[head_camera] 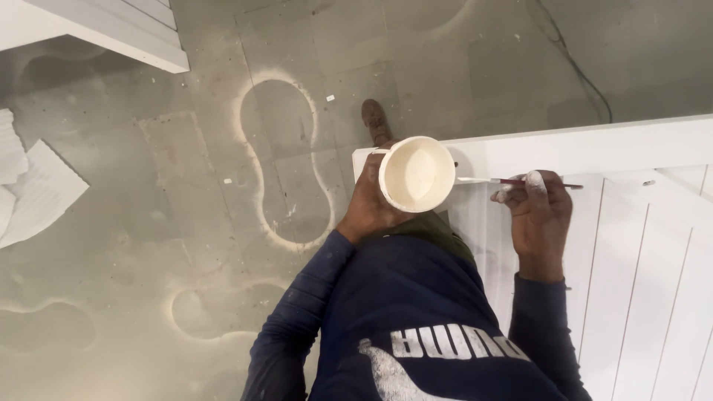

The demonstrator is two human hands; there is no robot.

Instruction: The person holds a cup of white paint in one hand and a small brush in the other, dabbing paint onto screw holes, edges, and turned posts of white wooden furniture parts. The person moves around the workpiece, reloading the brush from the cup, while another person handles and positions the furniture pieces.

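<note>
Hiding behind cup [417, 174]: brush [520, 182] tip.

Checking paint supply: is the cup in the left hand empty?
No, the cup in the left hand holds white paint.

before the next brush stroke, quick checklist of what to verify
1. Cup held in left hand: ok, upright.
2. Paint in cup: ok, white paint shows inside.
3. Brush gripped by right hand: ok, fingers pinch the handle.
4. Bristles loaded: cannot tell, the tip is pale against the panel.
5. Brush tip on white panel: ok, tip lies near the top rail beside the cup.
6. Shoe clear of panel: ok, on the floor.
</note>
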